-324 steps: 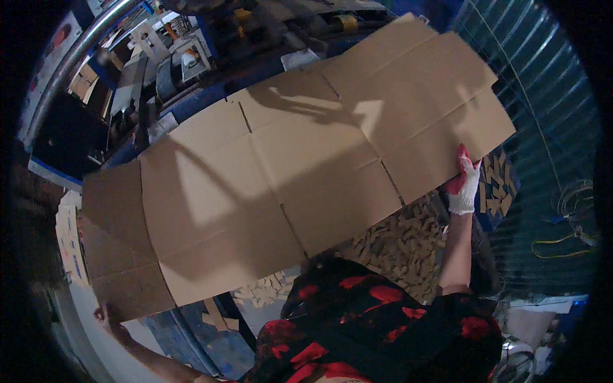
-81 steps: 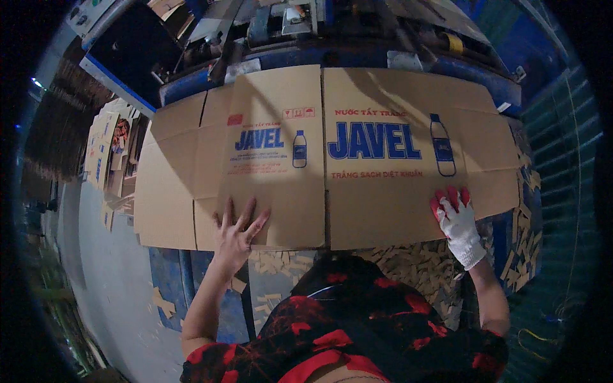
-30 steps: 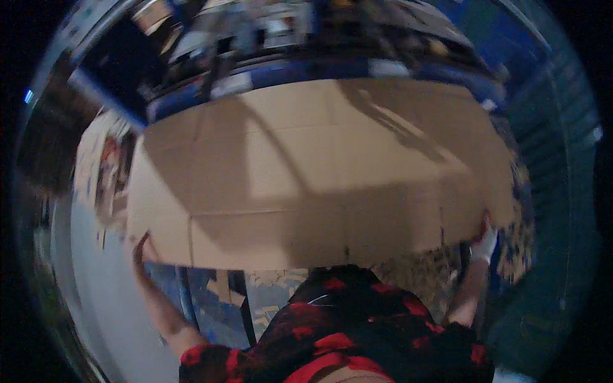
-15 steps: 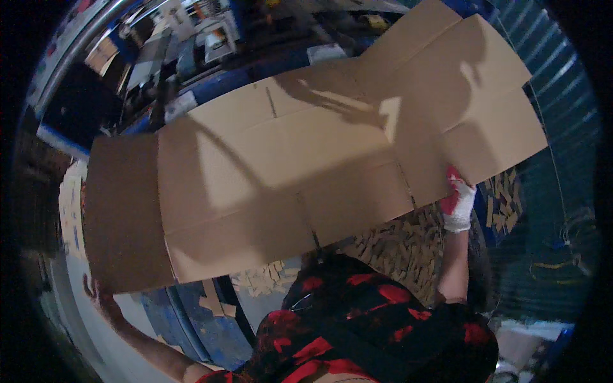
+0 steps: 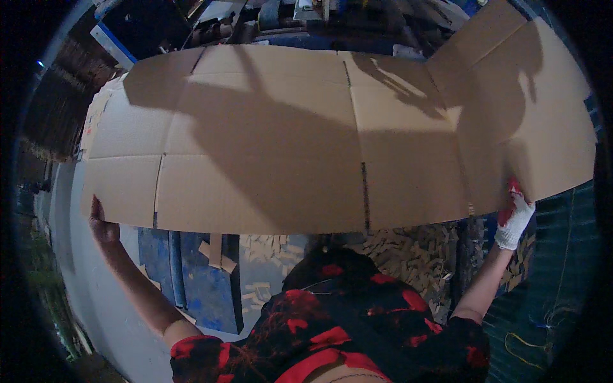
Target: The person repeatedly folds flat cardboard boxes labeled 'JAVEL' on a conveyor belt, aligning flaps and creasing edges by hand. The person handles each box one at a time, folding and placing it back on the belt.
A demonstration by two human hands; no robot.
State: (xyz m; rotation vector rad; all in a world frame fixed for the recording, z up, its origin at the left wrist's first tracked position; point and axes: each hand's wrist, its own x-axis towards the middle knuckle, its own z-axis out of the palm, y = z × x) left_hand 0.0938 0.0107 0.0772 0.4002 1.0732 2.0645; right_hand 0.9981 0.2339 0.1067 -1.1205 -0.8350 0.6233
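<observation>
A large brown cardboard sheet [image 5: 274,153], creased and slotted like an unfolded box, spans nearly the whole width before me. My bare left hand [image 5: 103,222] grips its near left corner, thumb on top and the other fingers hidden beneath. At the near edge on the right, my right hand [image 5: 514,216], in a white glove with red on the fingers, holds the sheet the same way. The sheet's far right panel [image 5: 485,38] bends upward. Shadows fall across the board.
Beyond the sheet stands machinery [image 5: 306,32] with a dark blue panel [image 5: 143,29] at left. Blue metal plates [image 5: 204,281] lie below left. Cardboard scraps [image 5: 408,255] litter the floor near me. A green corrugated wall [image 5: 555,255] rises on the right; stacked cardboard [image 5: 60,96] stands far left.
The sheet has swung level, its left end rising in view and its right end shifting right. My left hand has closed on the corner, and my view has turned left.
</observation>
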